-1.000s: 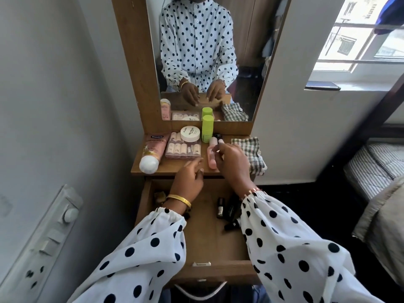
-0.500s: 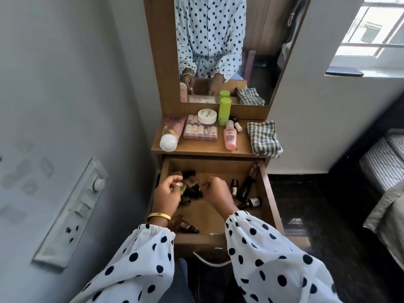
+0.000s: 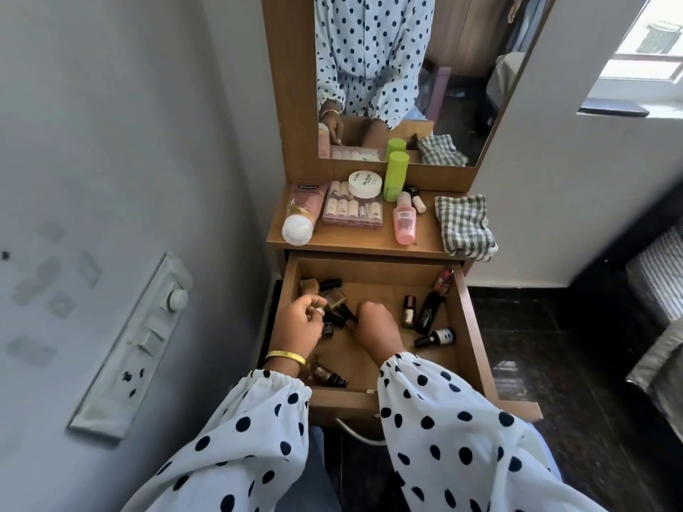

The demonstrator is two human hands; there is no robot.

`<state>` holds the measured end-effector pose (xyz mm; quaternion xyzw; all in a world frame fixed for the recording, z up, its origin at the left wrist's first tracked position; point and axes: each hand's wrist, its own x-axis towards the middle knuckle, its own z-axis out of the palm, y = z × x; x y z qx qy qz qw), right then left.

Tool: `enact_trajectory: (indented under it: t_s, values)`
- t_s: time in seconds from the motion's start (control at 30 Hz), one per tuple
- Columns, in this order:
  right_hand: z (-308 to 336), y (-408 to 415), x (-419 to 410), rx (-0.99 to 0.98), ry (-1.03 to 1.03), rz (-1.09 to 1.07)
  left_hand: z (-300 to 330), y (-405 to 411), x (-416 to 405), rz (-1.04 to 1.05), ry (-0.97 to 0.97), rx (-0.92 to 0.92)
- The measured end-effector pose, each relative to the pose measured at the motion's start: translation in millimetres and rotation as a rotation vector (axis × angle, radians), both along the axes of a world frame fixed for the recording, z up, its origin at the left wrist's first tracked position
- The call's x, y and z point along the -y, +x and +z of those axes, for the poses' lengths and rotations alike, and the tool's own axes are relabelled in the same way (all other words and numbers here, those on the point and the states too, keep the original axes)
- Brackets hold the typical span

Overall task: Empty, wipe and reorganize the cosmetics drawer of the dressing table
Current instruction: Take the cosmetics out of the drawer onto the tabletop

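Note:
The wooden drawer [image 3: 470, 327] of the dressing table is pulled open below the tabletop. Both my hands are inside it, at its left side. My left hand [image 3: 301, 325] is curled around a small pale-capped bottle, next to a cluster of brown and black bottles [image 3: 320, 287]. My right hand [image 3: 377, 327] is fisted over dark bottles, its fingers hidden. More small bottles [image 3: 428, 314] lie at the drawer's right, and another bottle [image 3: 329, 375] at the front left. A checked cloth [image 3: 464, 227] lies on the tabletop's right.
On the tabletop lie a pink tube [image 3: 301, 212], a nail box [image 3: 353, 210] with a white jar [image 3: 366, 184] on it, a green bottle [image 3: 396, 175] and a pink bottle [image 3: 404, 223]. A switch panel [image 3: 136, 345] sits on the left wall. A bed [image 3: 658, 279] stands right.
Both hands left the tabletop, where the right hand set down the pink bottle, and came down into the drawer's left cluster. My view tilted down.

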<state>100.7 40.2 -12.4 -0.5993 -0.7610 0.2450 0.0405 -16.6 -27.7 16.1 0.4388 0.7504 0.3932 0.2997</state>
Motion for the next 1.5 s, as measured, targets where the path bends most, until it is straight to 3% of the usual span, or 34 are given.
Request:
enact_trajectory:
  t_s: [0.17, 0.3, 0.47, 0.63, 0.73, 0.87, 1.13, 1.2, 1.37, 1.5]
  values:
    - [13, 8, 4, -0.393, 0.232, -0.157, 2, 1, 2, -0.085, 0.021, -0.204]
    - [23, 12, 11, -0.567, 0.352, -0.083, 8, 7, 5, -0.166, 0.035, -0.342]
    - [23, 4, 22, -0.679, 0.342, 0.088, 13, 13, 5, -0.241, 0.057, -0.356]
    - [20, 4, 17, -0.814, 0.142, -0.066, 11, 13, 3, -0.188, 0.045, -0.39]
    - [8, 4, 6, -0.721, -0.013, -0.193, 5, 9, 0, -0.108, 0.009, -0.355]
    - [-12, 5, -4, -0.381, -0.157, -0.132, 1, 3, -2, -0.007, 0.006, -0.245]
    - [-10, -12, -6, -0.08, -0.085, 0.149, 1, 1, -3, 0.046, -0.029, -0.078]
    - [-10, -12, -5, -0.112, -0.08, 0.124, 0, 0, -3, 0.047, -0.038, -0.065]
    - [0, -8, -2, -0.423, -0.059, -0.099, 5, 0, -1, 0.055, -0.013, -0.078]
    - [16, -4, 6, -0.598, -0.028, -0.141, 9, 4, 3, 0.032, 0.087, -0.082]
